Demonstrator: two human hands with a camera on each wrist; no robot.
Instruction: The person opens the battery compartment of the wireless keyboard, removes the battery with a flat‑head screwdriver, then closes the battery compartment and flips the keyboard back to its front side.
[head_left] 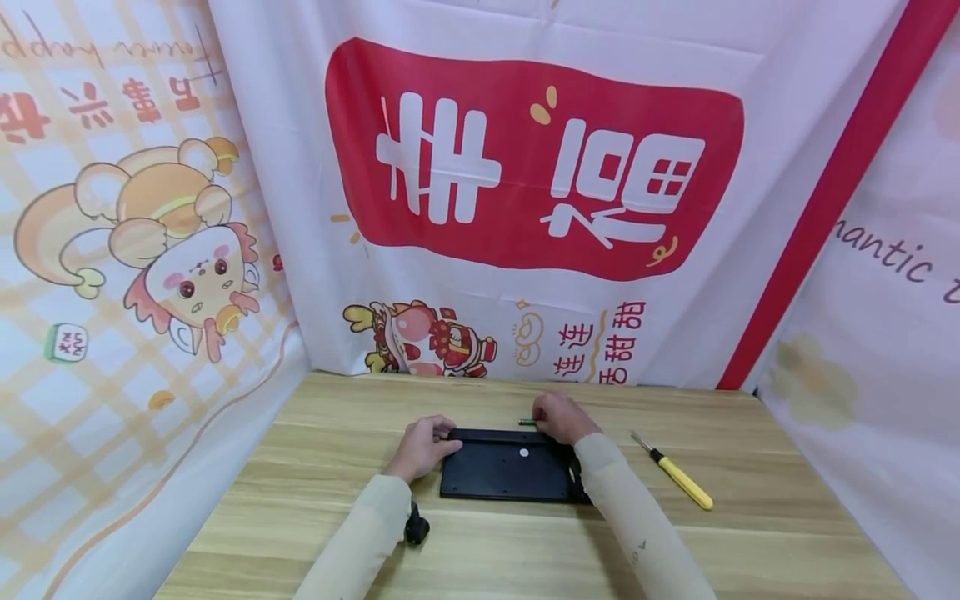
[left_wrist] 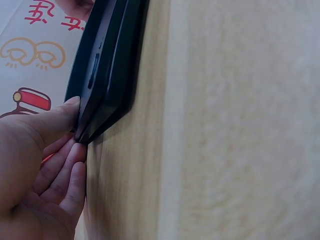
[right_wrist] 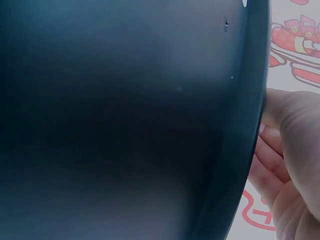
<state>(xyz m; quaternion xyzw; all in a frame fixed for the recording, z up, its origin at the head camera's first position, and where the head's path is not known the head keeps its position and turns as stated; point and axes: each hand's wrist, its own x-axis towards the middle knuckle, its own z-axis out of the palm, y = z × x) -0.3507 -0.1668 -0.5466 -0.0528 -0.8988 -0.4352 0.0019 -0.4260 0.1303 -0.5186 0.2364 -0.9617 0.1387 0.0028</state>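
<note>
A flat black keyboard (head_left: 495,471) lies underside up on the table, with a raised ridge along its far edge, small screw holes and a round white sticker. My left hand (head_left: 422,446) pinches its far left corner, thumb on one face and fingers beneath, as the left wrist view shows (left_wrist: 45,165). Beyond the far edge, near the right end, is my right hand (head_left: 561,417) with curled fingers. From its fingertips a small green battery (head_left: 527,422) sticks out to the left. In the right wrist view the keyboard's edge (right_wrist: 245,125) hides the tips of the right hand's fingers (right_wrist: 272,160).
A screwdriver (head_left: 678,479) with a yellow handle lies to the right of the right forearm, its tip pointing away. The wooden table (head_left: 300,517) ends at printed cloth (head_left: 300,250) hanging at the back and both sides.
</note>
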